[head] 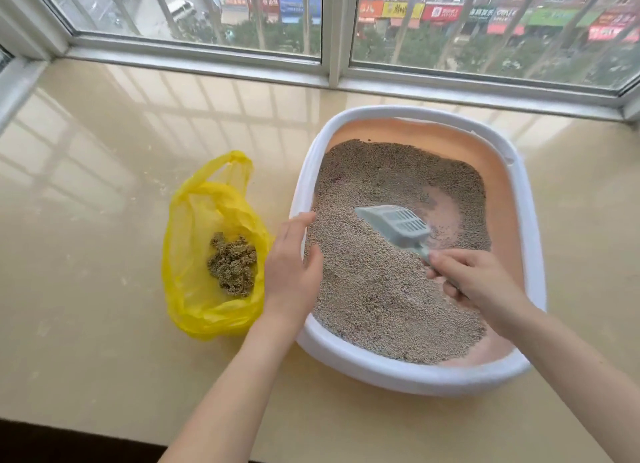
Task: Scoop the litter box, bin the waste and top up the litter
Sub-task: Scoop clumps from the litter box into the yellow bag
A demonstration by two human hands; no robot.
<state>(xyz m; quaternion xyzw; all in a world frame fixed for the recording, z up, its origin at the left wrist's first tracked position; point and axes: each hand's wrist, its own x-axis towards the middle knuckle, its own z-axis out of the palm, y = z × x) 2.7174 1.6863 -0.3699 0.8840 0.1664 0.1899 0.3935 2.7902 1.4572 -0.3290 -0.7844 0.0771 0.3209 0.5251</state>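
Both forearms reach up from the near edge over the glossy beige bench (104, 220), and the right hand (478, 282) sets the reference: its grip is closed, fingers curled tight round the handle of the pale blue litter scoop (398, 225), so that only the slotted head shows past the knuckles. From that grip the scoop's long axis runs up and to the left, away from the person, with the head pointing toward the far left of the litter box (381, 376) and tilted down into the litter (374, 282). Grey-beige granules lie all round the grip and fill most of the tray; just beyond the scoop head and to the right of it a swept patch shows the pinkish floor of the box. Left of the grip, across the litter, the left hand (294, 265) is open, fingers nearly straight and close together, lying over the left rim of the box with the fingertips at the edge of the litter; whether it presses on the rim I cannot tell. Further left of it, on the bench just beside the box, a yellow plastic bag (194, 255) lies open with a dark clump of scooped waste (233, 268) inside. Beyond everything runs the window frame (329, 64) along the far edge of the bench.
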